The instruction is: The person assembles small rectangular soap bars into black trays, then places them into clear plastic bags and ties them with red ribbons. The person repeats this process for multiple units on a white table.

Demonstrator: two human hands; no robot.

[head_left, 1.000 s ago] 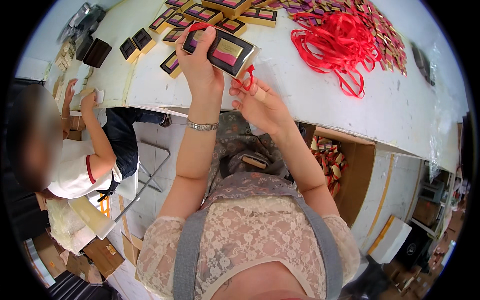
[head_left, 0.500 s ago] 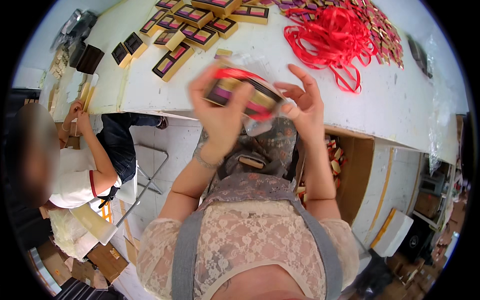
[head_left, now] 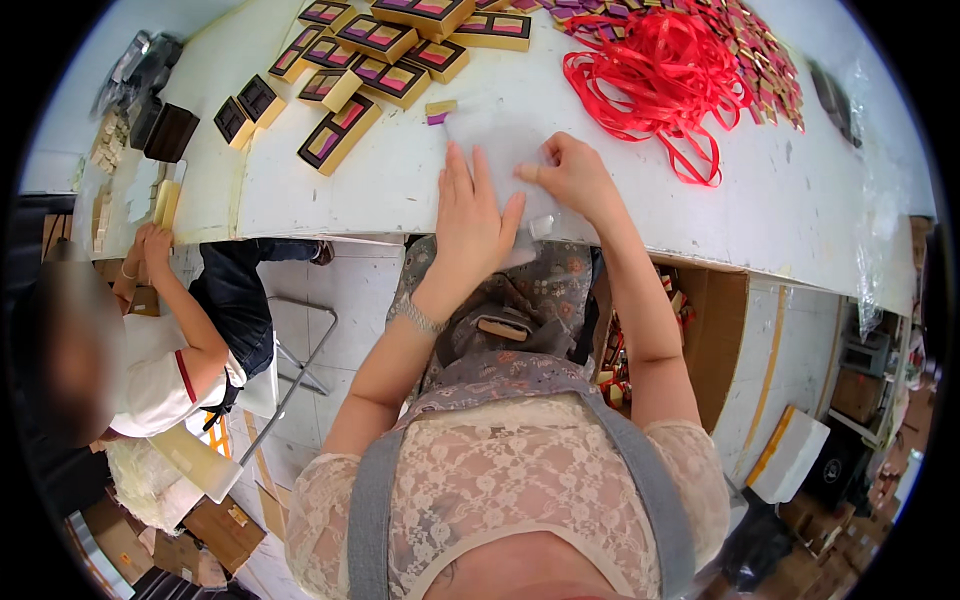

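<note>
Clear plastic bags (head_left: 505, 138) lie at the table's front edge, partly overhanging it. My left hand (head_left: 468, 218) rests flat on them, fingers stretched out and holding nothing. On their right side, my right hand (head_left: 575, 180) has curled fingers, with thumb and forefinger pinching the edge of a clear bag. How many layers it grips is hidden. Just beyond the bags lies a small gold and purple piece (head_left: 440, 111). To the left, several gold boxes (head_left: 341, 134) with dark trays hold pink and purple pieces.
Red ribbon (head_left: 655, 85) lies tangled on the right, before a heap of small coloured pieces (head_left: 775, 75). Two dark-tray boxes (head_left: 247, 108) stand left. Below the table, a cardboard carton (head_left: 715, 345) holds red and gold boxes. A co-worker (head_left: 170, 350) sits at left, hands at the table edge.
The red-ribboned box that my left hand held is gone from my hands. My left hand now lies flat on the bags, and my right hand has moved in and closed on a bag's edge.
</note>
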